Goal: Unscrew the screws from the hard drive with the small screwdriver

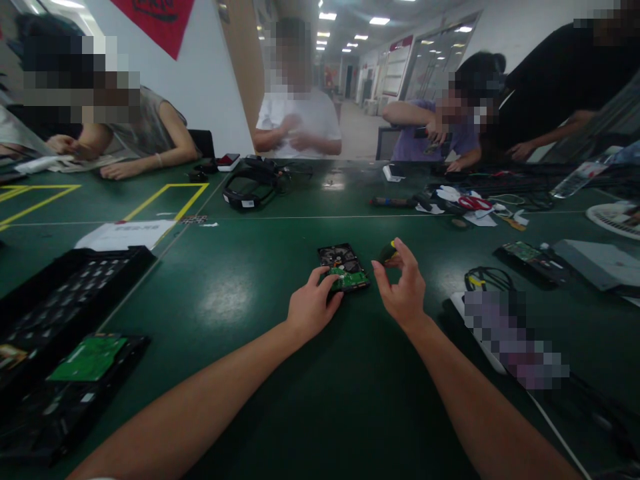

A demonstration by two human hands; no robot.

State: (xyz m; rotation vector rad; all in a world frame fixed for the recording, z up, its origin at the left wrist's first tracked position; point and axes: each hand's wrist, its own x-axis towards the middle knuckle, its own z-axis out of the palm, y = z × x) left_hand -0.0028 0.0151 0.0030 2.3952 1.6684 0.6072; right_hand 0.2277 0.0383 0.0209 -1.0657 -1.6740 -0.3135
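Note:
A hard drive [345, 263] with a green circuit board lies on the dark green table in front of me. My left hand [314, 303] grips its near left corner, fingertips over the board and thumb at the near edge. Just right of the drive, my right hand [404, 287] is raised slightly, thumb and fingers closed around a screwdriver [388, 252] with a dark green and yellow handle. The screwdriver's shaft and tip cannot be made out. It appears apart from the drive.
On the left are a black tray [60, 300] and a larger open device [90, 360] with a green board. A phone [510, 340], another drive [533, 260] and a grey box [595, 263] lie right. Beyond sit a black headset [250, 183], tangled cables and several people.

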